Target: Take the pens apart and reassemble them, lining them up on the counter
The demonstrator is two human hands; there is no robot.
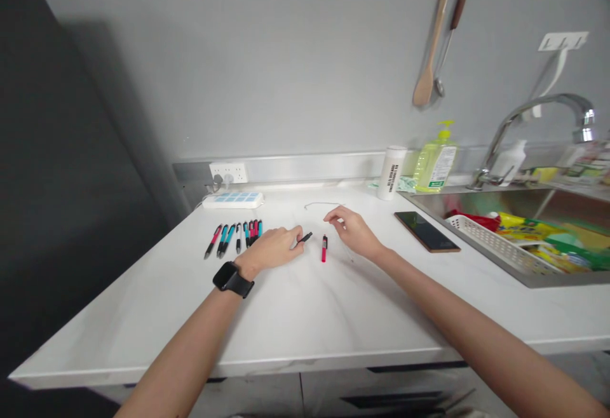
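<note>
A smartphone [426, 231] lies just beside the steel kitchen sink [505, 270].

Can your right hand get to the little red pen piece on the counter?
Probably yes. The right hand is close beside the red pen piece, and only the white countertop lies between them, so nothing seems to be in the way.
</note>
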